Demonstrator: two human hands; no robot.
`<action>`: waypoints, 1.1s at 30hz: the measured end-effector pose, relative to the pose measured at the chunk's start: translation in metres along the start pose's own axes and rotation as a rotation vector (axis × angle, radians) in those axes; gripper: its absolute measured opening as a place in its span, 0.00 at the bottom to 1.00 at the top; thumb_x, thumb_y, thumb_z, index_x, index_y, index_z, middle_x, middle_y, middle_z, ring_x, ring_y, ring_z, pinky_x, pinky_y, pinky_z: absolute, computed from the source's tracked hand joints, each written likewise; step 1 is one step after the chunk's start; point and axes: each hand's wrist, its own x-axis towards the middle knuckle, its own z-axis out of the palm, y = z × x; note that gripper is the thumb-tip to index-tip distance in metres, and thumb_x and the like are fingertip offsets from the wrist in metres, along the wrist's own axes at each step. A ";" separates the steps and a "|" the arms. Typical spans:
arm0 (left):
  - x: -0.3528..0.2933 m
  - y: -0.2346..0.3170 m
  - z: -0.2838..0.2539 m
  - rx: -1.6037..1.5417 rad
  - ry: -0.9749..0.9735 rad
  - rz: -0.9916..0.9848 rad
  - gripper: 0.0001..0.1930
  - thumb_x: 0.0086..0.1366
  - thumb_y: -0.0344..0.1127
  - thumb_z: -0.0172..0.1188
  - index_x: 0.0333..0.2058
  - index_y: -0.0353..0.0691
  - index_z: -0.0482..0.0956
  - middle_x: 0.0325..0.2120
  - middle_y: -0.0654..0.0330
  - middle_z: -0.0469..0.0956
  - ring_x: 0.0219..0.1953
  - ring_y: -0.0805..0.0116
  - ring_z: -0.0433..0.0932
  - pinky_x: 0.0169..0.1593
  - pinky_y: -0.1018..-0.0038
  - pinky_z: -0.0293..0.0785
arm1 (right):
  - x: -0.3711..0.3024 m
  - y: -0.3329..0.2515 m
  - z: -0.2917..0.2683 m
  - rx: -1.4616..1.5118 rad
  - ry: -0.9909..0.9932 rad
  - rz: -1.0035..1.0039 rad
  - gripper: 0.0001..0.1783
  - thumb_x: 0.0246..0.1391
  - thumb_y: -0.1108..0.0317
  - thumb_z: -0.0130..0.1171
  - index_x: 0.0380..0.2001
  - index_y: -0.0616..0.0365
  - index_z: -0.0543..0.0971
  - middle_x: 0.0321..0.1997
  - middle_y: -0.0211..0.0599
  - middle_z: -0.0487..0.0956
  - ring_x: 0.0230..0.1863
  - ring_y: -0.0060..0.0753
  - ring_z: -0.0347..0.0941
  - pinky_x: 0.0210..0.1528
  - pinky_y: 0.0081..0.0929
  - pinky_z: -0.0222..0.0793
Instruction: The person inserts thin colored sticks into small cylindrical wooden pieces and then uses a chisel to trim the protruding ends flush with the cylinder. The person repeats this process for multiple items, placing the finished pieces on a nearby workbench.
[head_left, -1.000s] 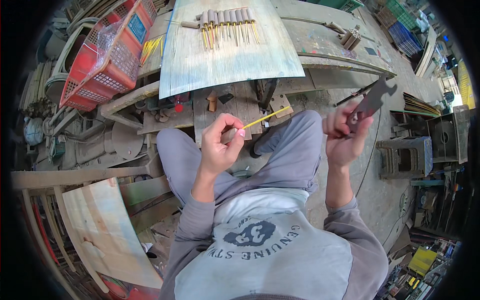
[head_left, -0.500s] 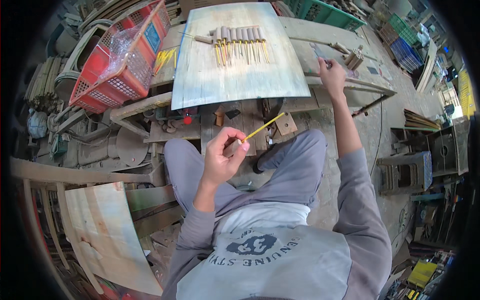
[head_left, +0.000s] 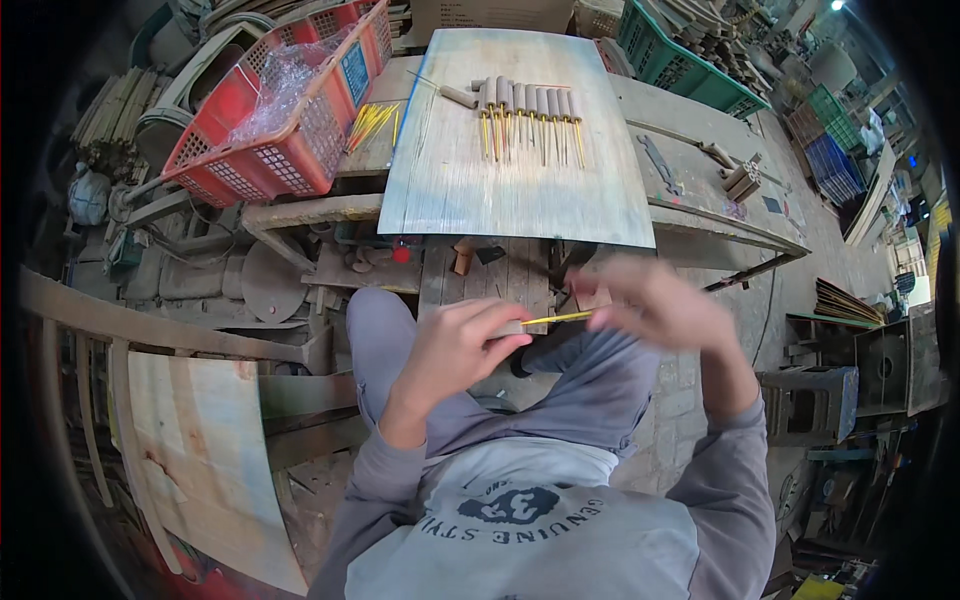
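My left hand (head_left: pixel 455 350) is closed around a pale wooden handle (head_left: pixel 511 328), most of it hidden by the fingers. From the handle a thin yellow rod (head_left: pixel 562 318) points right, above my lap. My right hand (head_left: pixel 650 303) is at the rod's far end, its fingers smeared by motion, so I cannot tell whether it grips anything. Beyond both hands, a pale board (head_left: pixel 520 205) on the bench carries a row of wooden handles (head_left: pixel 535 98) with thin, mostly yellow rods pointing toward me. One more handle (head_left: pixel 459 97) lies askew left of the row.
Left of the board stand a red plastic crate (head_left: pixel 305 135) with clear wrap and a bunch of yellow rods (head_left: pixel 372 126). On the bench's right lie a grey wrench-like tool (head_left: pixel 660 165) and a bundle of short wooden pieces (head_left: pixel 742 180). A plastic stool (head_left: pixel 810 400) stands at right.
My right hand has come from the bench's right side to the yellow rod's end. My left hand keeps the handle, and the rod is now nearly level. The view has tilted up slightly.
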 end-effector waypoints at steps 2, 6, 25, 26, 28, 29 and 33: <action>0.013 -0.005 -0.001 0.027 -0.026 0.142 0.11 0.50 0.31 0.68 0.33 0.36 0.80 0.28 0.56 0.80 0.29 0.57 0.79 0.32 0.70 0.74 | -0.004 -0.017 0.018 -0.274 -0.100 -0.012 0.17 0.49 0.68 0.62 0.43 0.64 0.77 0.29 0.42 0.80 0.30 0.42 0.77 0.37 0.32 0.73; 0.028 -0.024 -0.015 0.021 0.351 0.178 0.22 0.49 0.34 0.69 0.44 0.37 0.75 0.44 0.54 0.78 0.43 0.63 0.78 0.41 0.72 0.73 | 0.021 0.002 0.003 0.088 0.007 0.273 0.06 0.51 0.77 0.53 0.28 0.66 0.80 0.22 0.37 0.80 0.21 0.30 0.77 0.26 0.26 0.71; -0.030 -0.177 0.033 -0.287 0.932 -0.141 0.11 0.63 0.23 0.52 0.44 0.33 0.66 0.28 0.62 0.73 0.24 0.81 0.69 0.24 0.86 0.64 | 0.223 0.152 -0.002 0.102 0.671 0.697 0.16 0.52 0.63 0.61 0.32 0.71 0.79 0.25 0.43 0.82 0.20 0.27 0.79 0.21 0.22 0.73; -0.031 -0.179 0.031 -0.297 0.931 -0.141 0.11 0.63 0.24 0.52 0.44 0.34 0.66 0.28 0.62 0.72 0.24 0.81 0.68 0.24 0.86 0.64 | 0.215 0.146 -0.011 0.138 0.694 0.695 0.18 0.52 0.61 0.61 0.33 0.71 0.79 0.25 0.43 0.82 0.20 0.28 0.79 0.21 0.22 0.73; -0.031 -0.181 0.033 -0.328 0.922 -0.134 0.11 0.63 0.24 0.51 0.44 0.34 0.66 0.29 0.61 0.72 0.24 0.81 0.68 0.24 0.86 0.63 | 0.184 0.146 -0.036 0.211 0.727 0.700 0.22 0.53 0.57 0.61 0.34 0.71 0.79 0.24 0.45 0.81 0.21 0.29 0.79 0.21 0.23 0.74; -0.031 -0.182 0.034 -0.374 0.935 -0.168 0.10 0.63 0.24 0.52 0.43 0.34 0.67 0.29 0.61 0.72 0.25 0.80 0.69 0.26 0.85 0.65 | 0.166 0.145 -0.050 0.199 0.760 0.748 0.21 0.53 0.56 0.62 0.33 0.70 0.79 0.24 0.44 0.81 0.21 0.29 0.79 0.21 0.23 0.74; -0.036 -0.184 0.036 -0.471 0.920 -0.232 0.10 0.63 0.25 0.53 0.43 0.34 0.68 0.28 0.62 0.72 0.27 0.78 0.71 0.29 0.83 0.68 | 0.070 0.186 -0.119 0.066 0.960 0.875 0.17 0.54 0.56 0.61 0.32 0.62 0.80 0.25 0.38 0.82 0.21 0.23 0.77 0.23 0.21 0.72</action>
